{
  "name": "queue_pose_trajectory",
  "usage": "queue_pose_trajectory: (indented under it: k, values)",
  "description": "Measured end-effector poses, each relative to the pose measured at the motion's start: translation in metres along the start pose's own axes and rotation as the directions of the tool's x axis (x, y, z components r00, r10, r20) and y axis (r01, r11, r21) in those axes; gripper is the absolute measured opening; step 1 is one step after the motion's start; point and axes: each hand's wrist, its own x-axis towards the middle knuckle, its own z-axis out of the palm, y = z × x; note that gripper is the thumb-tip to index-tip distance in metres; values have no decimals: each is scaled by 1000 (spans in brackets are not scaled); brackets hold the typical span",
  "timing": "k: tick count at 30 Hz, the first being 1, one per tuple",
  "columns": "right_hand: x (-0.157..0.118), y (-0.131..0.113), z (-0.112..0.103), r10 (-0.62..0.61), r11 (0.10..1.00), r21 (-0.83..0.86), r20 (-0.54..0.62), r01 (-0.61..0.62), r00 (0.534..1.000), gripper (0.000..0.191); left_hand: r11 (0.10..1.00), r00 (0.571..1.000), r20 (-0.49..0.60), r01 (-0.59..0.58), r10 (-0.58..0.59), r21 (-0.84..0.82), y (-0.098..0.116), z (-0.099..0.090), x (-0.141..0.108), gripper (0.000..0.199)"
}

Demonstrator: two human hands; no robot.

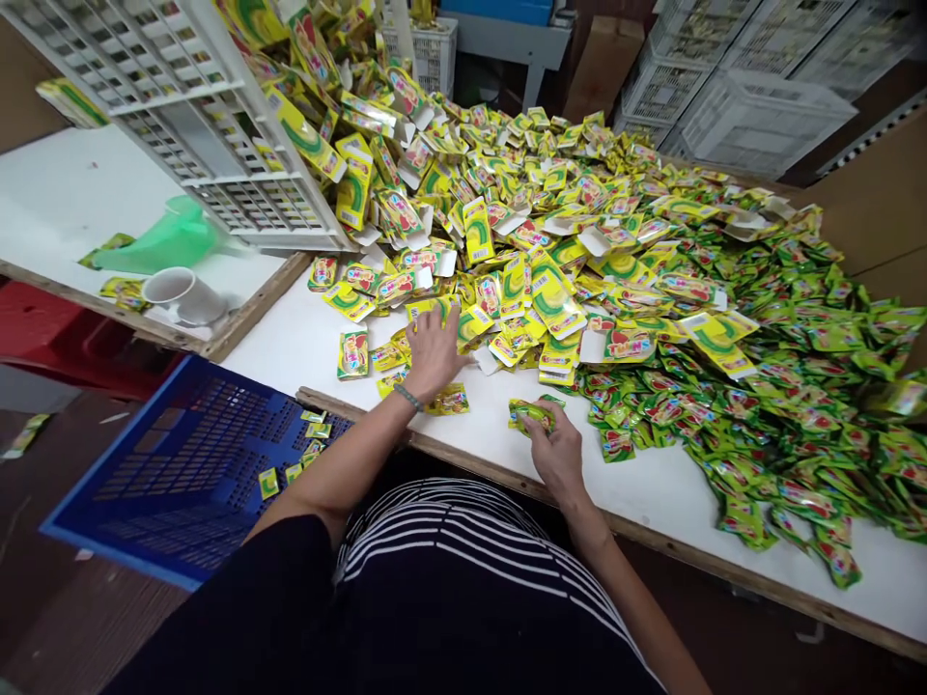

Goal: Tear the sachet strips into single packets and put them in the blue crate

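My left hand (435, 355) reaches onto the near edge of a pile of yellow boxes (550, 294), its fingers spread over a yellow box (433, 307). It does not visibly grip anything. Closer to the table edge, my right hand (556, 449) is closed on green packets (532, 415) held between thumb and fingers. Loose green packets (803, 415) form a large heap to the right. One small yellow box (352, 355) lies apart, left of my left hand, and flat yellow packets (447, 399) lie beside my left wrist.
A blue crate (181, 463) with several small boxes stands below the table edge at left. A white crate (238, 125) leans at the upper left, near a white mug (184, 295) and a green plastic item (163, 241). Stacked crates (760, 121) stand behind the table.
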Motion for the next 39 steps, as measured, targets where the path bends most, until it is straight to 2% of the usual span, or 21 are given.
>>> queue_pose_trajectory:
  k: [1,3,4,7,9,10,12,13,15,16,17,18,20,21,22,24,26,28,31,35,39]
  values:
    - [0,1,2,-11,1000,-6,29,11,1000,32,998,999,53,-10,7,66,-5,0,7,85]
    - [0,3,3,-44,999,-3,86,45,995,29,996,990,141,-26,14,85,-13,-2,15,73]
    - [1,3,2,-71,997,5,100,71,992,28,998,990,139,-25,16,63,-16,-4,16,65]
    - [2,0,-5,-206,979,17,98,205,974,23,998,1000,12,22,-22,-50,-22,-18,7,44]
    - [1,-4,-9,-319,947,3,120,321,940,20,983,997,-26,73,-78,-167,-22,-31,-6,36]
    - [1,-8,-10,-367,928,-8,154,373,917,19,964,994,-11,101,-107,-244,-20,-35,-13,32]
    - [-1,-16,-7,-428,891,-33,271,453,862,19,874,981,113,190,-156,-447,-13,-40,-27,24]
    - [-3,-19,-4,-446,873,-40,336,486,830,20,791,962,211,263,-172,-553,-8,-39,-33,20]
    - [-5,-25,2,-473,848,-26,410,529,780,26,578,893,418,431,-165,-693,0,-33,-44,14]
    - [-6,-26,5,-481,850,-6,399,527,781,27,487,857,495,498,-147,-717,3,-29,-48,15]
    - [-7,-25,7,-475,865,21,358,501,804,26,430,833,538,535,-127,-727,4,-25,-51,18]
    - [-7,-23,8,-444,892,57,299,449,844,22,409,831,545,537,-108,-738,5,-22,-54,23]
    - [-7,-15,9,-305,946,176,212,271,929,19,432,863,502,473,-52,-768,4,-14,-58,32]
    - [-6,-11,9,-213,954,258,210,156,954,21,441,876,482,435,-5,-785,3,-10,-60,35]
    - [-6,-6,9,-127,939,342,237,39,963,25,431,876,479,415,47,-802,3,-5,-62,39]
    - [-6,1,10,-6,868,471,322,-155,947,31,352,855,506,440,118,-826,3,5,-67,47]
    - [-7,5,11,65,808,525,370,-267,927,36,247,849,518,482,106,-840,5,16,-72,51]
    - [-8,4,10,125,787,522,388,-329,913,40,194,854,515,494,75,-847,7,25,-76,54]
    - [-10,-2,7,207,761,504,407,-408,890,48,206,836,533,504,126,-839,5,32,-78,59]
    - [-10,-8,1,243,725,525,411,-446,879,51,286,831,536,483,148,-828,0,32,-78,60]
    - [-5,-2,-6,200,803,488,318,-341,927,48,415,845,521,434,121,-800,-4,32,-77,50]
